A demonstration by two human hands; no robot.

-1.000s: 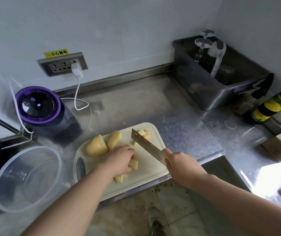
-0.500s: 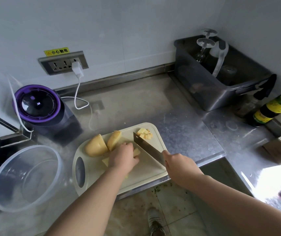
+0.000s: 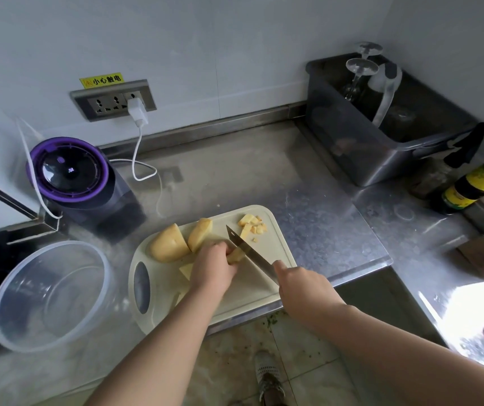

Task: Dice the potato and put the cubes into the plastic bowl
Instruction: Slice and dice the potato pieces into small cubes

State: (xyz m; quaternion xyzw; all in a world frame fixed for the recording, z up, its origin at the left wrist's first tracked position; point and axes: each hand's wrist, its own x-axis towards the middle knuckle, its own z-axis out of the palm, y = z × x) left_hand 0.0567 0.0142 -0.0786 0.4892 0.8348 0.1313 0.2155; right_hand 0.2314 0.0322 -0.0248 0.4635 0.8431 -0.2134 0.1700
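Observation:
A cream cutting board [image 3: 276, 253] lies at the counter's front edge. On it my left hand [image 3: 212, 266] presses down a potato piece [image 3: 236, 254]. My right hand [image 3: 300, 284] grips the knife [image 3: 245, 249], whose blade rests against that piece. Two large potato chunks [image 3: 168, 243] sit at the board's far left, and several small cubes [image 3: 251, 225] lie at its far right corner. More slices show partly under my left wrist. The clear plastic bowl [image 3: 9, 329] stands empty to the left of the board.
A purple-lidded appliance [image 3: 69, 174] stands behind the bowl, its white cable [image 3: 139, 159] plugged into the wall socket. A dark bin [image 3: 381, 159] with glasses sits at the back right, bottles [image 3: 475, 183] beside it. The counter drops off below the board.
My left hand has slid farther along the board with a potato piece. The knife has come in against it. More small cubes now lie at the far right corner.

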